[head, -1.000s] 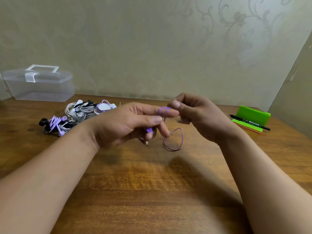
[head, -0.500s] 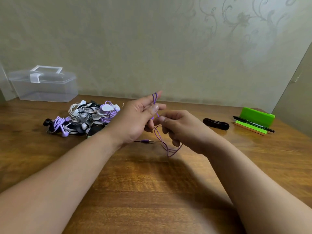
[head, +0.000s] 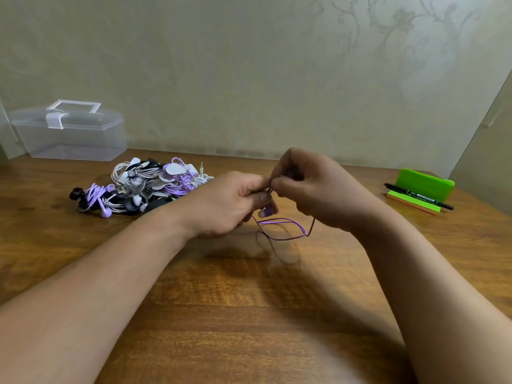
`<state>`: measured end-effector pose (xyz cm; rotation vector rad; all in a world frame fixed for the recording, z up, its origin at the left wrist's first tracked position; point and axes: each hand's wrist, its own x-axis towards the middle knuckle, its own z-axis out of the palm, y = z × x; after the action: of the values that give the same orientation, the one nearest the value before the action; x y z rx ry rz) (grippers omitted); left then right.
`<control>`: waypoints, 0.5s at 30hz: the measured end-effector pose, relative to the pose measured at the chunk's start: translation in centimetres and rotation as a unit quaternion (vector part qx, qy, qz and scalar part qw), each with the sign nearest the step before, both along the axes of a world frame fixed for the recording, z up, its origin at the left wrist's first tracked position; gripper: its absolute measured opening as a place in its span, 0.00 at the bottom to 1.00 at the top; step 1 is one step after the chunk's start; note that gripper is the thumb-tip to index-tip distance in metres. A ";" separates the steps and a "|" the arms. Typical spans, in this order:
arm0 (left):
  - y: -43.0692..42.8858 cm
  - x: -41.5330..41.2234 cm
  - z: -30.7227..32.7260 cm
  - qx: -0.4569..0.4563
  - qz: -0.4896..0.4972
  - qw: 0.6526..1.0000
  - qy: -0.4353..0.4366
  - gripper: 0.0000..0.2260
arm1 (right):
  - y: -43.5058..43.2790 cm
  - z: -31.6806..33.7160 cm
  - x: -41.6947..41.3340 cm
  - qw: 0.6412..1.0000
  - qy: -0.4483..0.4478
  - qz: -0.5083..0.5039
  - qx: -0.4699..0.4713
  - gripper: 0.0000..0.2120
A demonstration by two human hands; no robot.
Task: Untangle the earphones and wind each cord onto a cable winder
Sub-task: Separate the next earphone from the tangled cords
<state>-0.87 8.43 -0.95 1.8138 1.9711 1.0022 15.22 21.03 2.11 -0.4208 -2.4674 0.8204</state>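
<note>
A thin purple earphone cord (head: 282, 227) hangs in loops between my two hands, just above the wooden table (head: 221, 314). My left hand (head: 224, 203) grips the cord with curled fingers, and a purple earbud peeks out below its fingertips. My right hand (head: 313, 187) pinches the same cord at thumb and forefinger, right against the left fingertips. A pile of earphones (head: 138, 187), purple, white and black, many wound on winders, lies at the back left.
A clear plastic box (head: 69, 131) with a white handle stands at the far left by the wall. At the right, a green stand (head: 424, 187) sits with a black marker (head: 418, 196) in front of it.
My right hand rose from below the left hand to meet its fingertips. My left fingers curled down, and the cord loop now hangs lower and wider.
</note>
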 end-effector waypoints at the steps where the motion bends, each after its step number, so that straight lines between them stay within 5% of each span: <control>1: 0.0 -0.2 0.2 0.004 -0.006 1.000 -0.005 0.10 | 0.2 0.2 0.2 0.999 0.004 0.019 -0.036 0.01; 7: -0.4 0.2 0.4 -0.001 -0.066 0.992 -0.111 0.10 | 1.6 0.8 1.2 0.994 0.037 0.067 -0.078 0.10; 12: -1.1 0.5 1.2 0.017 -0.149 0.949 -0.276 0.13 | 2.4 -1.2 0.0 0.921 0.099 0.173 -0.334 0.07; 15: -1.0 0.9 1.4 0.076 -0.135 0.913 -0.376 0.15 | 2.2 -2.6 -1.1 0.907 0.102 0.170 -0.371 0.11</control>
<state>-0.01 7.42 0.49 1.3913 1.1705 1.4928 14.09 23.27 -0.51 -0.1361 -1.9767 1.8566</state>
